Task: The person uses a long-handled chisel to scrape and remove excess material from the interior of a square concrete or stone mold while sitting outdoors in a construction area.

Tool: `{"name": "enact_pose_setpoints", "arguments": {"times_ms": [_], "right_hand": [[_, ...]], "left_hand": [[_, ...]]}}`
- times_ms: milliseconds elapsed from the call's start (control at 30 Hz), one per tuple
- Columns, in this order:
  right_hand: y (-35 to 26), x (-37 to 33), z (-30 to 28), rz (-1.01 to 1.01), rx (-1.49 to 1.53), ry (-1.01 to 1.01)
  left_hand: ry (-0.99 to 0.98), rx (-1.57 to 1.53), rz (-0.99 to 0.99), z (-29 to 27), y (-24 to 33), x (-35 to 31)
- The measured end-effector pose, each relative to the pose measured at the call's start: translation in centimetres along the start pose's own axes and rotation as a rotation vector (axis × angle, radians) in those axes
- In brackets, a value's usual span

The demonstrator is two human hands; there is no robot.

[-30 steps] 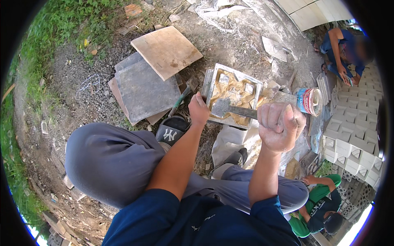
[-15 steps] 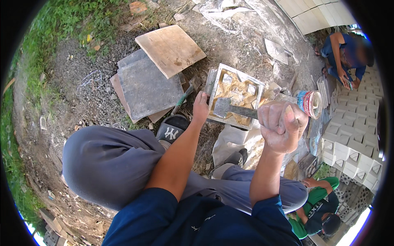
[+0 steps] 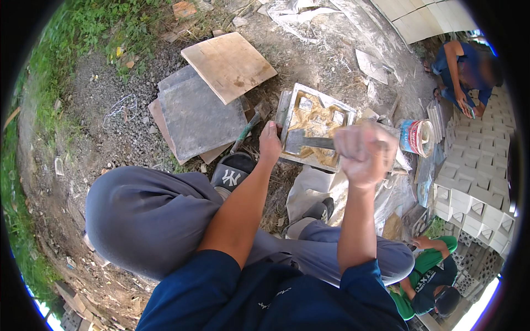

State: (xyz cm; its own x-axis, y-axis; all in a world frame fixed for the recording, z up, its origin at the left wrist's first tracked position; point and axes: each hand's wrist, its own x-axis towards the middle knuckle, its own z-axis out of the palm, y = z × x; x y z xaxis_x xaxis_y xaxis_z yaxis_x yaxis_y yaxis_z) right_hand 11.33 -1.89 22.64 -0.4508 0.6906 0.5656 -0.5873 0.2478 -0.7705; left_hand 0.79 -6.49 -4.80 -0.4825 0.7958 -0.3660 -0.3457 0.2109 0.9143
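A square, pale-rimmed mould (image 3: 327, 96) lies on the ground ahead of me. Tan, wet-looking mortar (image 3: 312, 117) fills it unevenly around several pale raised squares. My left hand (image 3: 270, 144) grips the mould's left edge, its fingers partly hidden by the rim. In a closed fist above the mould's right side, my right hand (image 3: 365, 155) holds a scraper (image 3: 319, 143) with a flat grey blade. The fist is smeared by motion and covers the handle. The blade reaches left over the mortar; whether it touches is unclear.
Left of the mould, a wooden board (image 3: 229, 66) rests on grey slabs (image 3: 204, 116); a green-handled tool (image 3: 247, 132) lies nearby. To the right stands a bucket (image 3: 415, 137), beyond it stacked pale blocks (image 3: 475, 165). Two people crouch at right, one far (image 3: 464, 77), one near (image 3: 433, 276).
My right hand has moved slightly left and down toward the mould with the scraper, its blade shifting left across the mortar. My left hand stays on the mould's edge.
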Motion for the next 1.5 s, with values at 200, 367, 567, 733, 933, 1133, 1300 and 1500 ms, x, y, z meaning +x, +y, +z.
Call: {"name": "enact_pose_setpoints", "arguments": {"times_ms": [200,367,567,733,933,1133,1300,1500], "right_hand": [[0.1,0.1,-0.4,0.041,0.053,0.309],[-4.1,3.9,1.7,0.026,-0.235,0.741],[-2.6,4.5,2.7,0.068,-0.410,0.759],[-2.2,4.6,3.2,0.080,-0.458,0.727],[-2.0,4.6,2.8,0.028,-0.426,0.696],[1.5,1.7,2.6,0.085,-0.573,0.699],[-2.0,3.9,2.7,0.027,-0.476,0.723],[1.2,2.0,2.1,0.101,-0.569,0.674]], "left_hand": [[0.059,0.252,0.077,-0.5,1.6,-1.0],[0.075,0.344,0.106,0.3,3.2,-1.3],[0.118,0.350,0.153,-0.1,2.5,-1.0],[0.097,0.348,0.162,0.3,2.7,-1.1],[0.135,0.379,0.211,0.0,2.5,-0.7],[0.103,0.323,0.122,0.4,2.5,-1.4],[0.126,0.365,0.155,0.3,2.9,-0.7],[0.129,0.317,0.132,0.4,2.9,-1.3]]}}
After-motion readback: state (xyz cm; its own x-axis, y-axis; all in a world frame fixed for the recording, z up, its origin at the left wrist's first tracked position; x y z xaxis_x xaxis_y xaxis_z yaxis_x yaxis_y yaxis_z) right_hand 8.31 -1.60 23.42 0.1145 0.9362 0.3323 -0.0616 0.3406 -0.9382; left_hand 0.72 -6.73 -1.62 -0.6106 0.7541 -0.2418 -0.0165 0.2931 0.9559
